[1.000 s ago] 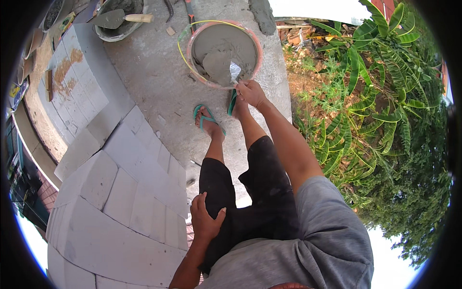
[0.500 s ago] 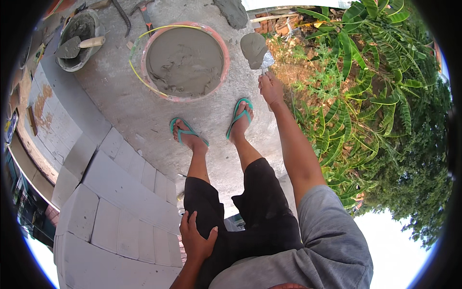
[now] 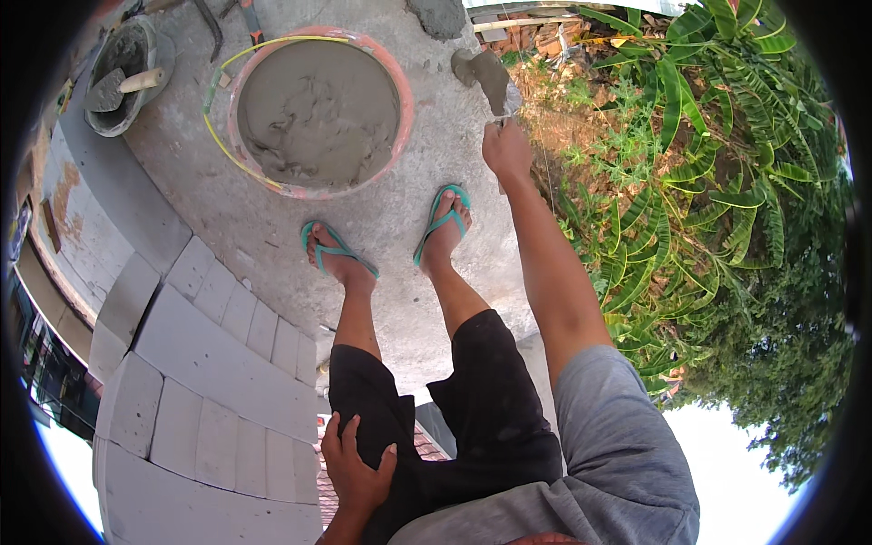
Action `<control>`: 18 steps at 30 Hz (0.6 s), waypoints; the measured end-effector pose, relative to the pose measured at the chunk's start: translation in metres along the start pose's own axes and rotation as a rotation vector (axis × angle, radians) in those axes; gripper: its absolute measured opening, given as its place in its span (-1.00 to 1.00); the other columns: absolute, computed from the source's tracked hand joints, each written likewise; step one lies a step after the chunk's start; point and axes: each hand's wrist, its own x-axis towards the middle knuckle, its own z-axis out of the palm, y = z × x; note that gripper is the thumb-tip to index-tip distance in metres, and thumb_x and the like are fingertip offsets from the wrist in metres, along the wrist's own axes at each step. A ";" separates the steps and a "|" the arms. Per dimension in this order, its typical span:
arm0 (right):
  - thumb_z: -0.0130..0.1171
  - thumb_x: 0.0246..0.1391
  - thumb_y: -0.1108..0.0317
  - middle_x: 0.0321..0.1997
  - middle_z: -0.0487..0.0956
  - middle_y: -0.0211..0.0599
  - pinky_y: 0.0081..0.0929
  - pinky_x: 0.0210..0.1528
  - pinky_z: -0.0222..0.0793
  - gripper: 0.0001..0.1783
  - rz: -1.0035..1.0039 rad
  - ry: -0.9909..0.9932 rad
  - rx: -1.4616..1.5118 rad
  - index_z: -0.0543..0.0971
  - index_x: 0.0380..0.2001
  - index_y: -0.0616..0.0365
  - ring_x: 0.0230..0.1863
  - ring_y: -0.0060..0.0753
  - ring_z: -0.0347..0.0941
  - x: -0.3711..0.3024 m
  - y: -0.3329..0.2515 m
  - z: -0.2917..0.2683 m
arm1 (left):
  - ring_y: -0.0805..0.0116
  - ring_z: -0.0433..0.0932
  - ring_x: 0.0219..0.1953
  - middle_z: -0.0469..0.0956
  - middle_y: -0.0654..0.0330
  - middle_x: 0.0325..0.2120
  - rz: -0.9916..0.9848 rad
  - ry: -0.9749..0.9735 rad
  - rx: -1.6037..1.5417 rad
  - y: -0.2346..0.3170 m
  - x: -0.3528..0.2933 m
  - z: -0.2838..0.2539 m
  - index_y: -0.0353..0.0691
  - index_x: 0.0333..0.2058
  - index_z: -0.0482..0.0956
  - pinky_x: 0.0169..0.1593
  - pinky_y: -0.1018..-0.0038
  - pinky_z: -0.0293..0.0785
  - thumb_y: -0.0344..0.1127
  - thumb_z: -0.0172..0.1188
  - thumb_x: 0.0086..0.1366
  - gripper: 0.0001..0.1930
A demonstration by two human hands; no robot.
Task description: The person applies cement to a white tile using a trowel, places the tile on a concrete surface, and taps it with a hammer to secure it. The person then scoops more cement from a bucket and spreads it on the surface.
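Note:
My right hand (image 3: 506, 152), arm stretched forward, is closed round the handle of a trowel (image 3: 513, 98) at the right edge of the concrete slab. Grey wet mortar (image 3: 490, 77) hangs along the tilted blade and reaches left over the slab; whether it touches the slab I cannot tell. My left hand (image 3: 357, 468) lies with fingers spread on the left leg of my black shorts (image 3: 368, 386). Ahead of my feet stands a round, reddish tub (image 3: 406, 109), filled with smooth wet mortar (image 3: 313, 118).
A bucket (image 3: 150, 100) with a second trowel (image 3: 109, 91) across it stands far left. Pale blocks (image 3: 218, 341) are stacked along my left. A hammer (image 3: 252, 20) and a mortar heap (image 3: 438, 16) lie beyond the tub. Plants (image 3: 672, 173) grow past the slab's right edge.
The trowel in my right hand has turned, and its mortar has gone from a rounded heap to a tilted, stretched strip. The view has shifted slightly; my left hand stays on my leg.

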 end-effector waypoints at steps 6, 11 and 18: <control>-0.13 0.49 -0.04 -0.56 0.66 -0.06 -0.10 -0.34 0.63 -0.33 0.136 -0.404 0.319 0.63 -0.39 0.39 -0.58 -0.07 0.65 0.078 -0.010 0.000 | -0.27 0.21 0.44 0.20 -0.21 0.41 -0.005 -0.008 0.030 0.008 0.003 0.004 -0.27 0.30 0.43 0.43 -0.10 0.22 -0.15 0.50 0.13 -0.21; -0.05 0.48 -0.04 -0.54 0.57 -0.21 -0.20 -0.48 0.55 -0.41 0.257 -0.584 0.295 0.56 -0.38 0.31 -0.60 -0.26 0.55 0.065 0.021 0.011 | -0.25 0.22 0.44 0.21 -0.18 0.42 -0.006 -0.009 0.053 0.012 0.004 0.007 -0.23 0.32 0.41 0.42 -0.05 0.26 -0.19 0.50 0.14 -0.21; -0.04 0.49 -0.08 -0.52 0.53 -0.28 -0.25 -0.54 0.50 -0.45 0.367 -0.583 0.396 0.53 -0.33 0.23 -0.61 -0.37 0.50 -0.026 0.107 0.026 | -0.24 0.23 0.44 0.20 -0.17 0.42 -0.015 -0.017 0.076 0.013 0.003 0.010 -0.23 0.32 0.42 0.41 -0.05 0.27 -0.21 0.50 0.14 -0.22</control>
